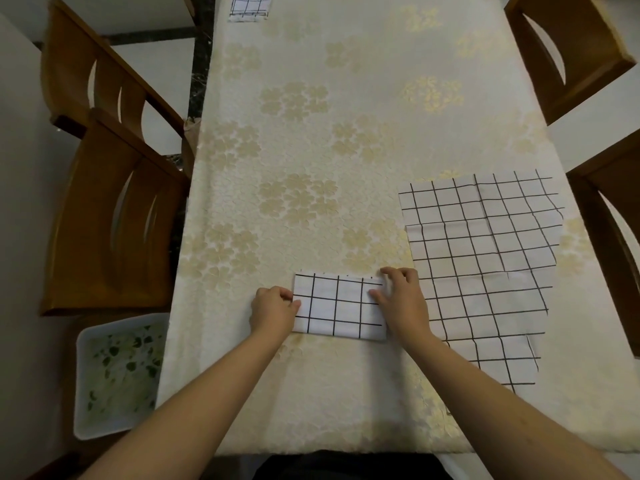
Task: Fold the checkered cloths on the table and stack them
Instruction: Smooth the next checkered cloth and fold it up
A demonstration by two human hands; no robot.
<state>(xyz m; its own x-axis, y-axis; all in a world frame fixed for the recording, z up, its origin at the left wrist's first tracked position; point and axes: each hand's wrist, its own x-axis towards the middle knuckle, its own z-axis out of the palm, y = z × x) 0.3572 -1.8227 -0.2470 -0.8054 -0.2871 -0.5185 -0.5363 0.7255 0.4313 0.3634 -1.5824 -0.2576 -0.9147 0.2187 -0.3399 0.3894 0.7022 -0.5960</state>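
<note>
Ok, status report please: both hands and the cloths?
Left hand, right hand on folded cloth. Unfolded cloths beside. Nothing in the way.

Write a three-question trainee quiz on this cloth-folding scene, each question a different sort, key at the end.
1. True or false: both hands rest on the folded cloth.
2. The unfolded cloths lie on which side of the folded one? A) left B) right C) underneath
3. Fill in: the folded stack sits at the table's far ____ corner.

Key: 1. True: left hand at its left edge, right hand at its right. 2. B. 3. left.
</note>
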